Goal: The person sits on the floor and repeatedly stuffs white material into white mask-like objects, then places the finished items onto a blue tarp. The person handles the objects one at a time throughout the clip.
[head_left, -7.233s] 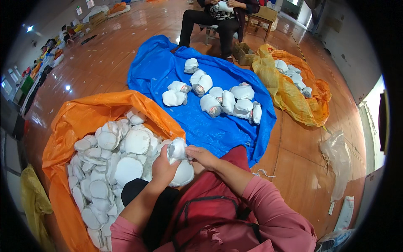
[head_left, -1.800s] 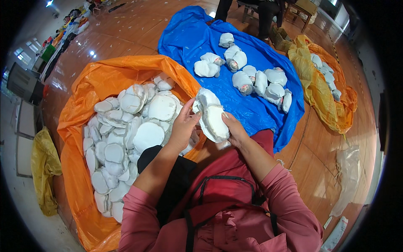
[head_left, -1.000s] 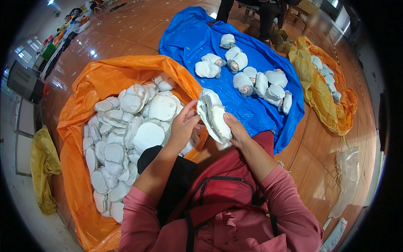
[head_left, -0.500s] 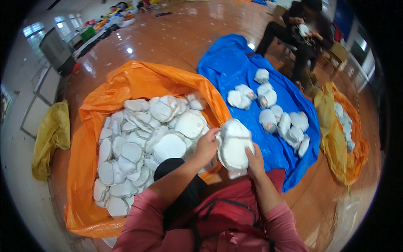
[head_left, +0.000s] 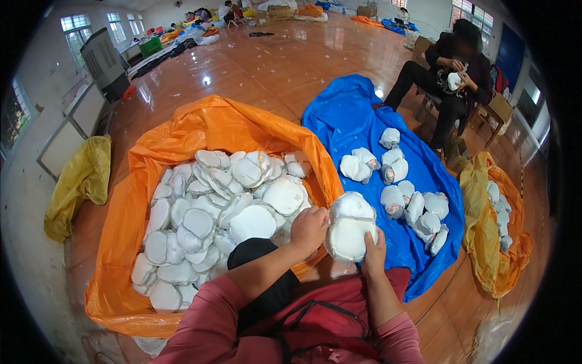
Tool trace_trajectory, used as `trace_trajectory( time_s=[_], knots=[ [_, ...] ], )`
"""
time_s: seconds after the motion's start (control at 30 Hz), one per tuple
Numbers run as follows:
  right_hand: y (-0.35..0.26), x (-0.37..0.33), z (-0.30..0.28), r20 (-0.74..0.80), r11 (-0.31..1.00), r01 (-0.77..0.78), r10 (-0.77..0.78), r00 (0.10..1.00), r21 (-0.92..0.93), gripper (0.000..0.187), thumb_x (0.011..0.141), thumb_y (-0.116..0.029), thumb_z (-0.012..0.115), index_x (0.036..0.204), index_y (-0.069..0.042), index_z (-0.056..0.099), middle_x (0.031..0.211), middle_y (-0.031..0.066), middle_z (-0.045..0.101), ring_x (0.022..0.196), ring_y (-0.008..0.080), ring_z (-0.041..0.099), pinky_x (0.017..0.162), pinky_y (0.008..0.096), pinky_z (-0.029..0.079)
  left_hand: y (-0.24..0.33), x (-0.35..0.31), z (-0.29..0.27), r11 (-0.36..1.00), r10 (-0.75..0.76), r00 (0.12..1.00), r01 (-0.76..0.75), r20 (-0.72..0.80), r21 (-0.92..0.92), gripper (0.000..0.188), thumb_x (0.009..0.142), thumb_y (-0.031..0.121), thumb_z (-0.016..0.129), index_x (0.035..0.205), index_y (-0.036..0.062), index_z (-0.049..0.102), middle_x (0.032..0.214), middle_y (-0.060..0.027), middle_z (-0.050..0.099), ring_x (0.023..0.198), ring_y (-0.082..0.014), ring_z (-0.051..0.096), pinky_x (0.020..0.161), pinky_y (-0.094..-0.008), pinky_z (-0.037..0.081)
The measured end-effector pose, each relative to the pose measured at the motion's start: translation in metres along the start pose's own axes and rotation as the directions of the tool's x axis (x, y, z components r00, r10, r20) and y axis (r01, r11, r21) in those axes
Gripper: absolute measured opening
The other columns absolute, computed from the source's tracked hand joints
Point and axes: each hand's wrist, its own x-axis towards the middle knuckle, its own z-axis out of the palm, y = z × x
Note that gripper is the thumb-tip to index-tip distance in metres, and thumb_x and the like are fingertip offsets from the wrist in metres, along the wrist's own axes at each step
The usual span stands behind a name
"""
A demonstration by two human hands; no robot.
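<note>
A white padded fabric piece (head_left: 351,230) with two rounded lobes, the smaller one at the top, is held upright above my lap. My right hand (head_left: 374,253) grips its right edge, the thumb lying across the front. My left hand (head_left: 309,232) is closed beside its left edge, fingertips pressed together; what they pinch is too small to make out. Left of my hands, a large heap of similar flat white pieces (head_left: 251,223) fills an orange sack (head_left: 115,255) with its mouth spread. Several puffier white pieces (head_left: 395,170) lie on a blue sheet (head_left: 336,115) to the right.
A co-worker (head_left: 467,79) sits at the far right, handling a white piece. A yellow-and-orange sack (head_left: 479,224) with more white pieces lies at right. A crumpled yellow sack (head_left: 79,182) leans by the left wall, near a grey air cooler (head_left: 106,67). Piled goods line the back.
The view has tilted upward, showing more of the far room. My left hand has closed and drawn slightly away from the piece's left edge; my right hand keeps its grip.
</note>
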Motion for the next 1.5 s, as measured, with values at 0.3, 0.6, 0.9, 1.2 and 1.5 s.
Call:
trace_trajectory(
  time_s=[0.3, 0.6, 0.9, 1.2, 1.5],
  knots=[
    [-0.008, -0.001, 0.0, 0.008, 0.993, -0.105, 0.105, 0.994, 0.053, 0.038, 0.093, -0.014, 0.059, 0.127, -0.001, 0.048, 0.115, 0.0091, 0.058, 0.101, 0.0177, 0.057, 0.089, 0.0314, 0.047, 0.007, -0.007, -0.007, 0.964, 0.252, 0.967, -0.253, 0.024, 0.082, 0.013, 0.078, 0.015, 0.064, 0.089, 0.0106, 0.06, 0.078, -0.0086, 0.061, 0.08, -0.0287, 0.06, 0.067, -0.0401, 0.048],
    [-0.017, -0.003, 0.006, 0.034, 0.984, -0.004, -0.002, 0.999, 0.177, 0.038, 0.095, -0.015, 0.058, 0.129, -0.004, 0.045, 0.119, 0.009, 0.056, 0.107, 0.0183, 0.055, 0.094, 0.0328, 0.045, -0.005, -0.006, 0.005, 0.99, 0.056, 0.983, -0.031, 0.178, -0.14, 0.016, 0.083, 0.017, 0.061, 0.094, 0.0056, 0.066, 0.086, -0.0159, 0.066, 0.089, -0.0308, 0.063, 0.072, -0.0374, 0.05],
    [-0.017, -0.003, 0.005, 0.059, 0.984, 0.11, -0.119, 0.991, 0.142, 0.039, 0.094, -0.018, 0.059, 0.128, -0.005, 0.045, 0.12, 0.0081, 0.055, 0.109, 0.0175, 0.053, 0.096, 0.0329, 0.043, -0.008, 0.004, 0.002, 0.359, -0.048, 0.658, 0.713, 0.751, -0.602, 0.052, 0.08, 0.007, 0.052, 0.131, 0.0037, 0.047, 0.124, -0.0084, 0.056, 0.117, -0.0214, 0.052, 0.097, -0.0355, 0.042],
    [0.008, -0.002, 0.008, 0.197, 0.997, -0.055, 0.044, 0.979, 0.052, 0.037, 0.091, -0.007, 0.06, 0.127, -0.005, 0.05, 0.117, 0.0057, 0.059, 0.104, 0.015, 0.056, 0.093, 0.0317, 0.046, -0.017, 0.0, 0.007, -0.311, -0.018, 0.695, 0.679, 0.718, -0.665, 0.06, 0.077, 0.006, 0.05, 0.137, 0.0054, 0.041, 0.132, -0.012, 0.051, 0.122, -0.0269, 0.049, 0.104, -0.0423, 0.039],
    [-0.012, -0.016, 0.023, 0.413, 0.938, -0.285, 0.185, 0.892, 0.196, 0.052, 0.09, -0.012, 0.063, 0.137, -0.007, 0.042, 0.131, 0.008, 0.053, 0.117, 0.0214, 0.054, 0.099, 0.0376, 0.045, 0.003, 0.001, -0.009, -0.215, 0.05, 0.691, 0.713, 0.721, -0.668, 0.059, 0.092, 0.033, 0.061, 0.14, 0.0116, 0.033, 0.128, -0.0099, 0.051, 0.118, -0.0234, 0.052, 0.098, -0.0403, 0.047]
  ],
)
